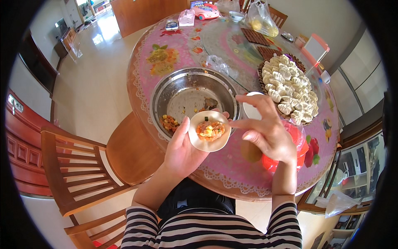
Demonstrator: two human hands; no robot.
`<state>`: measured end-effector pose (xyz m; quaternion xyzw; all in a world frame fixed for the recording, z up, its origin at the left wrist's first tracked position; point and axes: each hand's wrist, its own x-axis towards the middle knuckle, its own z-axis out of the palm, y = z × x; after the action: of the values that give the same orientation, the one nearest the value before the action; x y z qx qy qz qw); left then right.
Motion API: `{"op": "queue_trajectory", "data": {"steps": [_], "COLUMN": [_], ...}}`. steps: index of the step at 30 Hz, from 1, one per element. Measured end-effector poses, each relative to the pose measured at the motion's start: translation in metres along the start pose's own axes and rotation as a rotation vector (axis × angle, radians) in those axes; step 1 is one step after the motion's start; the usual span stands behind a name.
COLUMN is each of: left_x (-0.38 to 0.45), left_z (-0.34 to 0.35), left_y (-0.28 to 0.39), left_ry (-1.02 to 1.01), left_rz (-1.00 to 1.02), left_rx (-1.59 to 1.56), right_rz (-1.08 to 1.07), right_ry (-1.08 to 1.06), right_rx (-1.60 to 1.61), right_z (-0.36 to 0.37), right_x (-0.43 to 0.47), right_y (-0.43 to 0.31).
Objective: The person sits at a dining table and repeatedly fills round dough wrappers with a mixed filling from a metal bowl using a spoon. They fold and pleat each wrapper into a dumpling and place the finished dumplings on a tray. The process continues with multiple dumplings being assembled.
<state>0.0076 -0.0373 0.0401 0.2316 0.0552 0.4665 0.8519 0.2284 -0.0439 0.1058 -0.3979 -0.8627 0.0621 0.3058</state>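
My left hand (183,155) holds a round dough wrapper (196,141) flat on its fingers, the thumb at the near-left edge. A mound of filling (211,132) with corn and orange and green bits sits on the wrapper. My right hand (272,133) hovers just right of it, fingers spread and holding nothing. One of its fingertips is close to the wrapper's edge; whether it touches, I cannot tell. Beyond that hand stands a white bowl (251,109), partly hidden. Behind my left hand is a steel basin (160,93) with leftover filling (169,123) and a partly hidden spoon (211,102).
Wrapped dumplings (289,84) cover a woven tray at the right. A red plastic bag (270,163) lies beneath my right wrist. Clear plastic (217,63) rests behind the basin. A pink toy telephone (205,11) stands far back. A wooden chair (130,149) is at the left.
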Motion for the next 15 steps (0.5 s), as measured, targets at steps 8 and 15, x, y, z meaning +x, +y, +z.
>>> {"op": "queue_trajectory", "data": {"steps": [8, 15], "left_x": [0.000, 0.000], "left_z": [-0.002, -0.006], "left_y": [-0.002, -0.001], "left_ry": [0.001, -0.034], "left_rz": [-0.018, -0.006], "left_rx": [-0.030, -0.037], "right_rz": [0.630, 0.756], "right_ry": [-0.173, -0.238], "right_rx": [-0.370, -0.433], "right_z": [0.004, 0.022], "right_x": [-0.015, -0.021], "right_y": [0.073, 0.102]}}
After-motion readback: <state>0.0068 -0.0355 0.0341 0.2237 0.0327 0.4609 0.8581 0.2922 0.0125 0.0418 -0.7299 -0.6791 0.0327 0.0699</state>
